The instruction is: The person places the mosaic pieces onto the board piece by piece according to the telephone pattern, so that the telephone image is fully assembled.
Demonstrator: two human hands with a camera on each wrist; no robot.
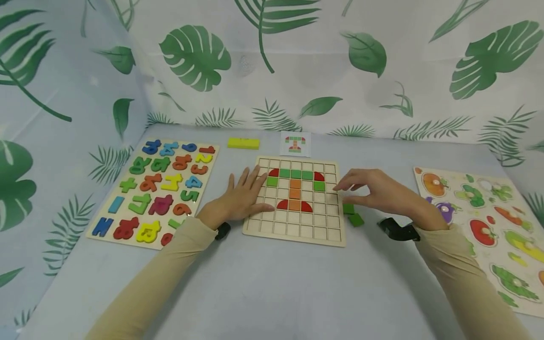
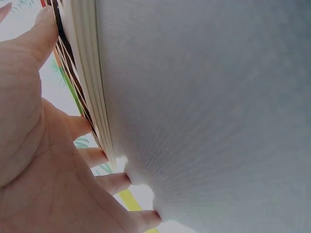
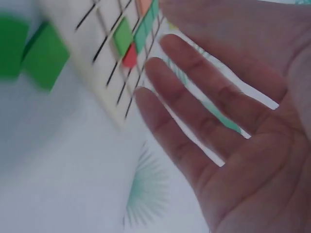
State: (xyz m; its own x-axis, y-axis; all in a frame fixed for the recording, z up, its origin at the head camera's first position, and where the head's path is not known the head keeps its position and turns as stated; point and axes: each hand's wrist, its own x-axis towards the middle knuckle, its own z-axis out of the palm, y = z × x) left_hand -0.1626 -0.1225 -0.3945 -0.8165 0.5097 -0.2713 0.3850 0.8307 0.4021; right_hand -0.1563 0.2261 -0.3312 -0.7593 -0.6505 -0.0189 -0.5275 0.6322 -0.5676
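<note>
A wooden grid board (image 1: 294,230) lies on the table with red quarter-round pieces, green squares and orange squares (image 1: 294,193) set in its cells. My left hand (image 1: 238,200) rests at the board's left edge, fingers spread and thumb over the cells; in the left wrist view its fingertips are along the edge. My right hand (image 1: 376,191) hovers by the board's right edge with fingers loosely bent and nothing seen in its grasp. Below it lie loose green squares (image 1: 356,219), partly beside the board; they also show blurred in the right wrist view, near the open palm (image 3: 252,160).
Behind the board are a pattern card (image 1: 295,143) and a yellow block (image 1: 243,143). A number puzzle board (image 1: 110,236) lies to the left, and a vegetable puzzle board (image 1: 463,189) to the right. A leaf-printed cloth (image 1: 297,85) rises at the back.
</note>
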